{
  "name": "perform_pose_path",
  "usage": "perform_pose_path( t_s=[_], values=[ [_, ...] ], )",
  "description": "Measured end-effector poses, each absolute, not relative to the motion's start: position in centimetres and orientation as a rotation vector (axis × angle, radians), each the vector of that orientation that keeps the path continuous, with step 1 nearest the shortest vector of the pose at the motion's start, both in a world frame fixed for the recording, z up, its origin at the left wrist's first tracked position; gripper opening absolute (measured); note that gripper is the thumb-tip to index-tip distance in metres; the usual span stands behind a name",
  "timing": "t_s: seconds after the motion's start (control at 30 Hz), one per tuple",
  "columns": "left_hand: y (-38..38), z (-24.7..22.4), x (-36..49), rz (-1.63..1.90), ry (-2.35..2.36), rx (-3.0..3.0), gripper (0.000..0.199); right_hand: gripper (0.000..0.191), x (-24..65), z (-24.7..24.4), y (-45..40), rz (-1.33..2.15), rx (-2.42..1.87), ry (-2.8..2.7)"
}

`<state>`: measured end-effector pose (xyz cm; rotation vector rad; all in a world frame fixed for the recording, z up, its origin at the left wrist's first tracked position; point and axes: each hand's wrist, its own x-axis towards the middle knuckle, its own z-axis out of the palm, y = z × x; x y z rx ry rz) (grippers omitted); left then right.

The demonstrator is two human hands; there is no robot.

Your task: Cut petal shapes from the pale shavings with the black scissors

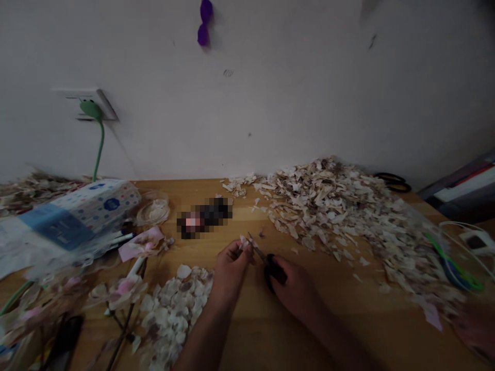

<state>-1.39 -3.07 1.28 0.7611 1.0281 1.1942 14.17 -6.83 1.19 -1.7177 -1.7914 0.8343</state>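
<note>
We record a wooden tabletop (253,322) with light brown grain, its back edge meeting the wall. On its right half we see a broad heap of dry, pale scraps (328,198), running from the wall towards the near right. Black loops (394,182) lie just beyond its back right edge. At left of centre, near side, we log a pile of rounded whitish pieces (176,304). Farther left: a blue-and-white dotted packet (112,203), a pale coil (154,210) beside it, and pink-centred flowers (126,288) on dark stems. Back centre: a pixelated object (204,217), identity unreadable.
</note>
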Motion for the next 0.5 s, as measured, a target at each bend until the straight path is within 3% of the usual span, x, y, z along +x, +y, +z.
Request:
perform_pose_path(
  t_s=[0.5],
  values=[
    [-3.6,1.5,-0.2,1.269,0.789,0.430,0.015,0.024,14.2,1.2,-6.9,0.830,-1.731,-1.805]
  ],
)
